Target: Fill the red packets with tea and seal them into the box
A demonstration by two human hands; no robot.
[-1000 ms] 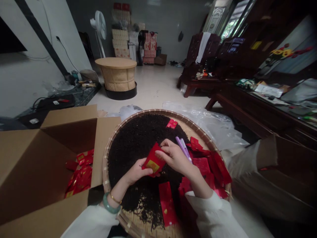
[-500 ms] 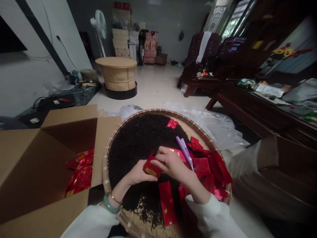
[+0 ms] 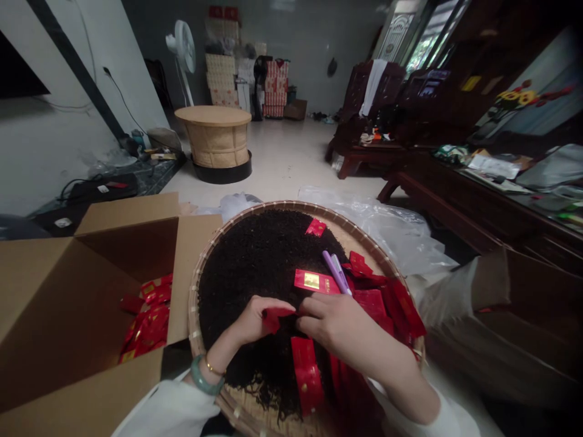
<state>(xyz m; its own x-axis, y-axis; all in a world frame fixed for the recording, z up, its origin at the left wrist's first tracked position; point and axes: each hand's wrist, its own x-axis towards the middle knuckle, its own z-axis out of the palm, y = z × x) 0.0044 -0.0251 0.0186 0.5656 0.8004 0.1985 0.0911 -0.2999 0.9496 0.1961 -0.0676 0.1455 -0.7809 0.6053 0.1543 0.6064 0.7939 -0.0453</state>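
My left hand (image 3: 252, 320) is closed around a small red packet (image 3: 272, 317), held tilted over dark loose tea leaves (image 3: 255, 261). Close beside that packet, my right hand (image 3: 334, 321) has its fingers curled together low at the leaves; whatever they pinch is hidden. The leaves lie in a round woven bamboo tray (image 3: 194, 303). A flat red packet with a gold square (image 3: 311, 280) rests beyond my right hand, by a purple clamp tool (image 3: 336, 271) like a small hair straightener. Another red packet (image 3: 307, 373) lies nearer me, and several more red packets (image 3: 373, 303) are heaped at the right.
An open cardboard box (image 3: 195, 267) with red packets inside stands left of the tray. Clear plastic sheeting (image 3: 387, 224) covers floor beyond it. A dark wooden table (image 3: 441, 200) and a bag-lined box (image 3: 492, 328) are at the right. A round stool (image 3: 218, 136) stands farther back.
My right hand has moved away from the packet, rightward and down to the leaves. The left hand keeps the red packet, now turned so its gold front no longer shows.
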